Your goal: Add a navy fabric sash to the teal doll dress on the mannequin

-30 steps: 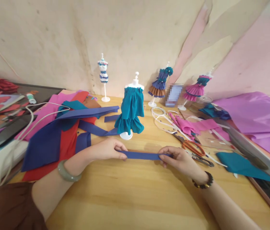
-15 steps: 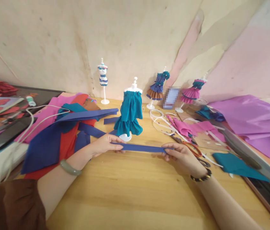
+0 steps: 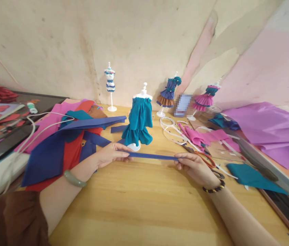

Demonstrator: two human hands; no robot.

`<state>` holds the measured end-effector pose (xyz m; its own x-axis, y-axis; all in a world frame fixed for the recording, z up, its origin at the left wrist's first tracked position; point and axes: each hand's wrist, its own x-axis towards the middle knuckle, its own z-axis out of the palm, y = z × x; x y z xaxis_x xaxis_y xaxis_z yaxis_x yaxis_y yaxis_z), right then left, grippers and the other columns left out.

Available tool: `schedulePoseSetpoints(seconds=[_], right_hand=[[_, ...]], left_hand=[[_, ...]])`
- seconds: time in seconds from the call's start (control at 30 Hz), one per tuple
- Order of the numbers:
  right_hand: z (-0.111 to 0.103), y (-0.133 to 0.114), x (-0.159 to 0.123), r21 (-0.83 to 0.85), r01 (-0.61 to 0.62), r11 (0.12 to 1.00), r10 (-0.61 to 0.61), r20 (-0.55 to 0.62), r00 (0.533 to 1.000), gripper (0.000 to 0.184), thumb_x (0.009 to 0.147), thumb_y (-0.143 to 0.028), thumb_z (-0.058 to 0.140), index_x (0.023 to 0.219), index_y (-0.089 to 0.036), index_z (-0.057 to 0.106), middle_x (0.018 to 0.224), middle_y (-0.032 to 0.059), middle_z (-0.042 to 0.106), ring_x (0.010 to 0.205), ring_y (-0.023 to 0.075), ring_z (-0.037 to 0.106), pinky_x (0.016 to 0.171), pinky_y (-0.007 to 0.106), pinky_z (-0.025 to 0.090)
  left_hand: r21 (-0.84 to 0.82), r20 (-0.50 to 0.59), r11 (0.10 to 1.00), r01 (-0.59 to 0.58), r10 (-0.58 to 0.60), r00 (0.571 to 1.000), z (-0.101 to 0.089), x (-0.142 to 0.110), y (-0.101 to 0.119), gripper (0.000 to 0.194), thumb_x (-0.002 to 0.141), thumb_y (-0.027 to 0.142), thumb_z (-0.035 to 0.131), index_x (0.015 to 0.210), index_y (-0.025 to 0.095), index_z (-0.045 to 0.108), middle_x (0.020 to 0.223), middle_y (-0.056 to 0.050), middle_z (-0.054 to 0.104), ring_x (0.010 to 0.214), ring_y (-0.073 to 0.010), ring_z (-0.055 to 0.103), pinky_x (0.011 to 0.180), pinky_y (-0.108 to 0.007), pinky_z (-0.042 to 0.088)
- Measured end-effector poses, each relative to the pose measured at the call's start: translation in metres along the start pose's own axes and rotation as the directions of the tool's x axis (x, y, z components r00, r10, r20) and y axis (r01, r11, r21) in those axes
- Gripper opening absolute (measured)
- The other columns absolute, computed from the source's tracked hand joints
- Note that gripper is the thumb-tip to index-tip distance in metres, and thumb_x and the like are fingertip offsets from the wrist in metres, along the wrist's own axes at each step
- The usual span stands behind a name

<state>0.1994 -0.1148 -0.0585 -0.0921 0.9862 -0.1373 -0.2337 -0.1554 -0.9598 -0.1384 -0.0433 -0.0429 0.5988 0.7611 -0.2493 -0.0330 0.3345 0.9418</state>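
Note:
A narrow blue fabric strip (image 3: 152,156) is stretched taut and nearly level between my hands. My left hand (image 3: 112,152) pinches its left end between thumb and fingers. At the other end, my right hand (image 3: 192,165) grips the strip the same way. Just behind the strip stands a small white mannequin (image 3: 143,91) on a round base. It wears a teal gathered dress (image 3: 139,118) with a ruffled lower tier. Orange-handled scissors (image 3: 207,159) lie right beside my right hand, partly hidden by it.
Blue fabric (image 3: 45,155), red cloth (image 3: 71,150) and other pieces heap at the left under a white cable (image 3: 33,124). More small dressed mannequins stand by the wall, one in a pink skirt (image 3: 204,100). Purple fabric (image 3: 267,130) and a teal piece (image 3: 249,176) lie right.
Both hands have lifted slightly away from me with the strip, toward the mannequin's base. The strip shows a thinner face now than before. The camera view has shifted a little.

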Motion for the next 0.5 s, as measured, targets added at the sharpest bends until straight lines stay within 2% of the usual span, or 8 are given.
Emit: schedulePoseSetpoints(seconds=[0.5], right_hand=[[0.0009,-0.0024,-0.0006,0.147,-0.050,0.988,0.044,0.044,0.998,0.015,0.065,-0.027,0.083,0.075,-0.020,0.073,0.070,0.0004,0.069,0.055,0.0075,0.055,0.055,0.021,0.045]], left_hand=[[-0.073,0.026,0.997,0.018,-0.016,1.000,-0.0038,-0.0017,0.0017,0.031,0.059,0.028,0.085,0.086,0.015,0.078,0.077,-0.011,0.076,0.071,-0.0173,0.070,0.073,-0.028,0.051]])
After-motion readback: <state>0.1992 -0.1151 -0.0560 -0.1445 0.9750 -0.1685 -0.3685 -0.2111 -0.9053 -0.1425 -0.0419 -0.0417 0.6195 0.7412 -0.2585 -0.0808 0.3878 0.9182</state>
